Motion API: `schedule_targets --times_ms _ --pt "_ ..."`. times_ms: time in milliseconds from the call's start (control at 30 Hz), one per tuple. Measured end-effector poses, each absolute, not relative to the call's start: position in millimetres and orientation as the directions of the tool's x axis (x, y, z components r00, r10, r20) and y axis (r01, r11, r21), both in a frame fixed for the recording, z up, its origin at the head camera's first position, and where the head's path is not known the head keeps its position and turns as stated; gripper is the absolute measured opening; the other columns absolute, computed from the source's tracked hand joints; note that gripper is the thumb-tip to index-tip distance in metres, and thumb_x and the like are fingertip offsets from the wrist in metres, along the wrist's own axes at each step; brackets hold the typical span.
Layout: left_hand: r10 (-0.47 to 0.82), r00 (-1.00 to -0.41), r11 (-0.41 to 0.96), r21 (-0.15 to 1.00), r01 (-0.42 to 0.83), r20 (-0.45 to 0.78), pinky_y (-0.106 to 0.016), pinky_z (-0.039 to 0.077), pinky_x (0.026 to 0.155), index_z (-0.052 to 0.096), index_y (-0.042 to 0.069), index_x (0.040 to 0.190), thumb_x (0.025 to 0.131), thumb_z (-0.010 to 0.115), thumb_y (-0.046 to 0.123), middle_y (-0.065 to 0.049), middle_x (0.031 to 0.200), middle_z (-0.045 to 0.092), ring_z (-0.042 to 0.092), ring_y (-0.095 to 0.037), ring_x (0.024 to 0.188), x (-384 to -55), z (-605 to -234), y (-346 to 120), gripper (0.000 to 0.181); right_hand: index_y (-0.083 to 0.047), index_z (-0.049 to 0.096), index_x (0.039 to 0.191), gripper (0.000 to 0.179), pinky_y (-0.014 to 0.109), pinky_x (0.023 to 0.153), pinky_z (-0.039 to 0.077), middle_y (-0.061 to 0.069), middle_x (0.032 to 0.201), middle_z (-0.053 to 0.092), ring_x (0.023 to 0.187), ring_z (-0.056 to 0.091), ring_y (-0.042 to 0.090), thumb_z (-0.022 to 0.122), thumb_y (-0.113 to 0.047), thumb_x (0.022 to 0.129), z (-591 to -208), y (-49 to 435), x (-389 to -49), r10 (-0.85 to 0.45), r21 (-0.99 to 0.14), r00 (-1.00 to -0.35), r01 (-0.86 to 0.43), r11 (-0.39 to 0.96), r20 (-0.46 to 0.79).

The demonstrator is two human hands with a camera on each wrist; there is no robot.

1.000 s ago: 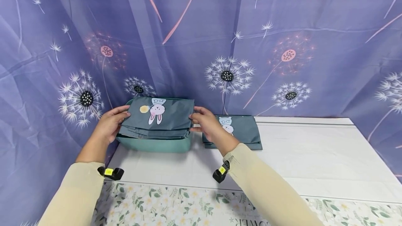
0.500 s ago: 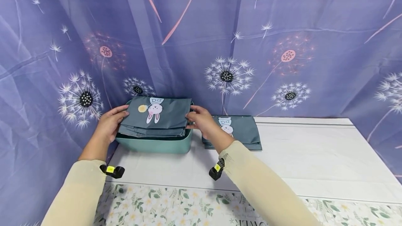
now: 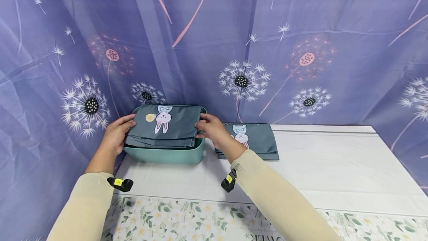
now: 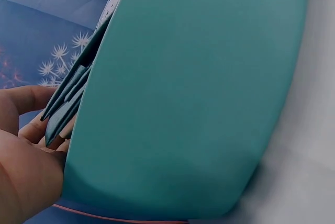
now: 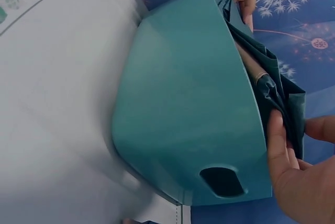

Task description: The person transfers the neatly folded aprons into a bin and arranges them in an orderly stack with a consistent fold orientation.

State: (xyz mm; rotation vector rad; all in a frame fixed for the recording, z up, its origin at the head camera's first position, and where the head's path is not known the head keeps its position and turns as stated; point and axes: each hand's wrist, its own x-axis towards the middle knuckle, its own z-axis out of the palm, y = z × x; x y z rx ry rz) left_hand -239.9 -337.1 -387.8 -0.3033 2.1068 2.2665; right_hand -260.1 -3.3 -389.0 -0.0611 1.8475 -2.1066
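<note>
A folded dark teal cloth with a rabbit print lies level over the mouth of a green plastic bin, its several layers showing along the front edge. My left hand pinches the cloth's left end, fingers reaching just inside the bin's rim. At the opposite end, my right hand grips the cloth between thumb and fingers, as the right wrist view shows with the hand beside the bin's handle hole. What lies deeper in the bin is hidden by the cloth.
A second folded teal cloth with the same rabbit print lies right of the bin on the white table. Behind and to the left hangs a purple dandelion curtain. A floral cover runs along the front.
Both hands keep hold of the cloth. My right hand has shifted left with its end, and the cloth has moved slightly left, so more of the bin's right rim shows.
</note>
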Motion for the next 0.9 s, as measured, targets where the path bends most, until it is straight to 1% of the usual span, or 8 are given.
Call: schedule_targets --times_ms 133,300,467,667,900 --pt "-0.104 -0.984 -0.094 0.987 -0.134 -0.143 -0.020 0.056 0.067 0.053 0.014 0.146 0.102 0.060 0.013 0.016 0.093 0.073 0.067 -0.002 0.080 -240.9 -390.4 -336.7 0.045 -0.001 0.037 0.154 0.061 0.034 0.080 0.062 0.005 0.104 0.058 0.086 0.060 0.013 0.057 -0.001 0.096 -390.5 -2.9 -260.3 -0.275 -0.973 -0.942 0.219 -0.076 -0.191" --pt "-0.115 -0.982 -0.069 0.987 -0.143 -0.150 -0.020 0.056 0.069 0.048 0.012 0.150 0.102 0.061 0.016 0.017 0.097 0.072 0.066 -0.002 0.084 -240.9 -390.5 -336.3 0.050 -0.001 0.035 0.155 0.063 0.035 0.084 0.061 0.006 0.105 0.058 0.089 0.062 0.015 0.057 -0.002 0.097 -390.1 -3.6 -259.9 -0.281 -0.975 -0.939 0.219 -0.045 -0.198" --pt "-0.121 -0.982 -0.056 0.989 -0.139 -0.145 -0.020 0.056 0.070 0.051 0.013 0.148 0.101 0.062 0.017 0.017 0.098 0.071 0.066 -0.002 0.085 -238.7 -389.3 -335.6 0.049 -0.003 0.034 0.156 0.063 0.038 0.088 0.061 0.004 0.103 0.056 0.094 0.062 0.018 0.057 -0.002 0.098 -388.1 -4.7 -259.0 -0.276 -0.973 -0.937 0.229 -0.018 -0.215" --pt "-0.131 -0.982 -0.037 0.990 -0.133 -0.136 -0.019 0.055 0.070 0.053 0.013 0.146 0.101 0.063 0.019 0.018 0.099 0.070 0.065 -0.001 0.086 -238.1 -389.4 -334.3 0.047 -0.003 0.033 0.157 0.064 0.038 0.088 0.061 0.003 0.102 0.055 0.098 0.061 0.019 0.057 -0.003 0.098 -386.1 -4.9 -257.7 -0.277 -0.974 -0.936 0.229 -0.001 -0.219" --pt "-0.145 -0.981 -0.021 0.991 -0.129 -0.131 -0.019 0.055 0.070 0.052 0.012 0.147 0.101 0.063 0.020 0.017 0.100 0.069 0.064 -0.002 0.086 -237.8 -389.0 -333.3 0.048 -0.003 0.033 0.157 0.064 0.038 0.088 0.060 0.004 0.103 0.057 0.099 0.063 0.020 0.057 -0.003 0.098 -386.1 -5.2 -257.7 -0.280 -0.974 -0.935 0.225 0.008 -0.218"
